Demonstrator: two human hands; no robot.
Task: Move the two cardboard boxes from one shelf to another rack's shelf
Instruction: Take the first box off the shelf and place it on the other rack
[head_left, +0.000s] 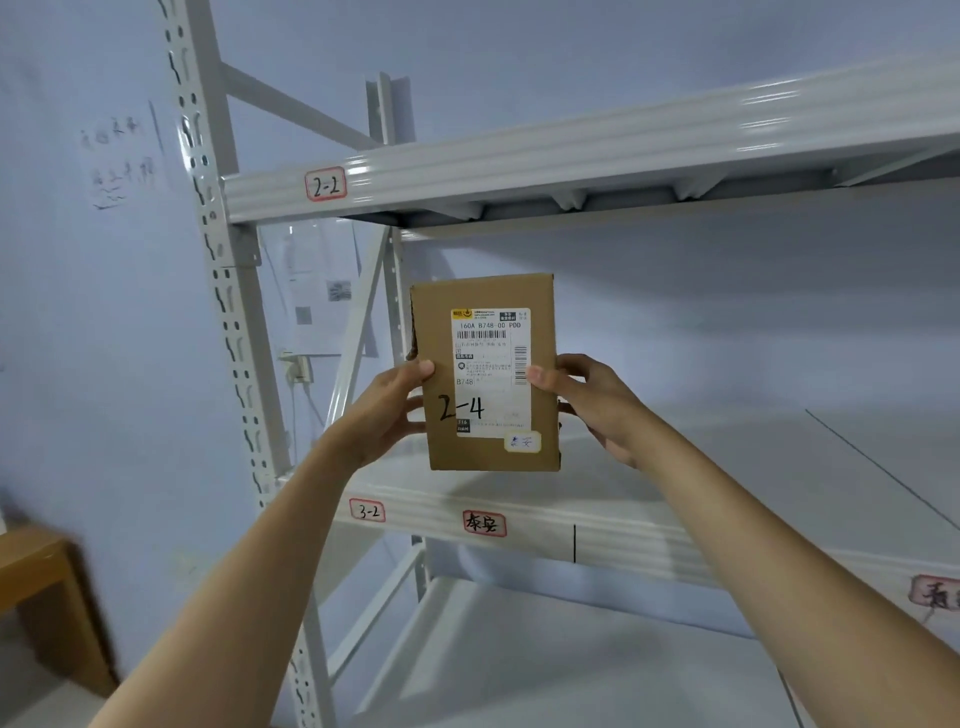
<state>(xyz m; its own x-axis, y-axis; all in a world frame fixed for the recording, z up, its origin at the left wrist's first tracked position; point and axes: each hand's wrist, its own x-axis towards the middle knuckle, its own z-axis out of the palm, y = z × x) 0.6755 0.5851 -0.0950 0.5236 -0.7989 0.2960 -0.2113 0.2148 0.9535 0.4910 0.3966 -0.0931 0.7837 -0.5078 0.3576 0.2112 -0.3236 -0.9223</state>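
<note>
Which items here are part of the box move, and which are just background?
In the job:
cardboard box, held upright
left hand
right hand
shelf 3-2 behind the box

Background:
shelf 2-2
wall papers
wooden furniture

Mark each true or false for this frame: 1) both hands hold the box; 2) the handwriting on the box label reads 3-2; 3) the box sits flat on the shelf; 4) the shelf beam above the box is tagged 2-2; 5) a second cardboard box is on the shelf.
1) True. The left hand and right hand have a grip on opposite sides of the cardboard box.
2) False. It reads 2-4; 3-2 is the tag on the lower beam.
3) False. The box is held upright with its label facing the camera.
4) True. The upper tag reads 2-2.
5) False. Only one box is visible.
</note>
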